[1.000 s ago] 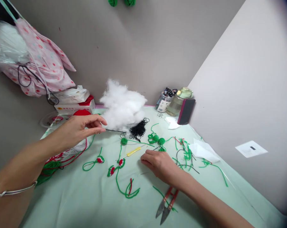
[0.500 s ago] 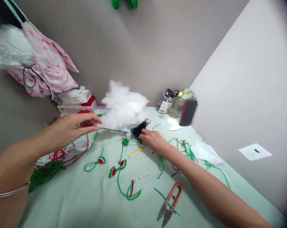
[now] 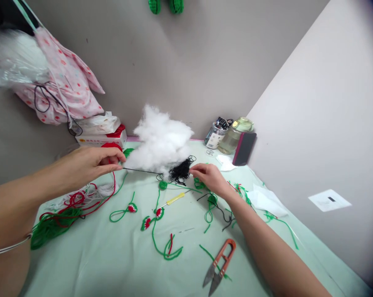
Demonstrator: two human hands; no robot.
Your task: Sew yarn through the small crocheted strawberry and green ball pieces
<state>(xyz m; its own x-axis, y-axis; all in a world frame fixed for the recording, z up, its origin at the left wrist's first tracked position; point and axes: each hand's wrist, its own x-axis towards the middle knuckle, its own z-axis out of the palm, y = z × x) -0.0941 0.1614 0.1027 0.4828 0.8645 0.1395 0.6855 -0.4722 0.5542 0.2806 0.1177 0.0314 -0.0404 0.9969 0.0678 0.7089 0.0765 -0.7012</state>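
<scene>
- Pinches a black string (image 3: pixel 143 170) in the left hand (image 3: pixel 101 161), thumb against fingers.
- Pulls the string almost straight, toward the bottom of the white fluff (image 3: pixel 161 136).
- Holds the right hand (image 3: pixel 209 174) right by the black yarn (image 3: pixel 180 171), thumb and fingertips close together; cannot tell whether a bit of yarn is caught there.
- Has the black yarn in a messy heap on the table (image 3: pixel 112 260), between both hands, touching the fluff.
- Has a small green ball (image 3: pixel 163 185) just in front of the heap, then a yellow hook (image 3: pixel 176 199) with its tip near a red and green patch (image 3: pixel 159 213).
- Has a needle (image 3: pixel 186 230) lying flat, nearer than the hook.
- Has red snips (image 3: pixel 226 258) nearest of all, blades apart, on top of a green string (image 3: pixel 206 251).
- Has red yarn (image 3: pixel 76 200) and green yarn (image 3: pixel 55 227) in a pile near the left arm.
- Has a jar (image 3: pixel 214 138), a bottle (image 3: pixel 232 138) and a phone (image 3: pixel 245 149) side by side at the back right.
</scene>
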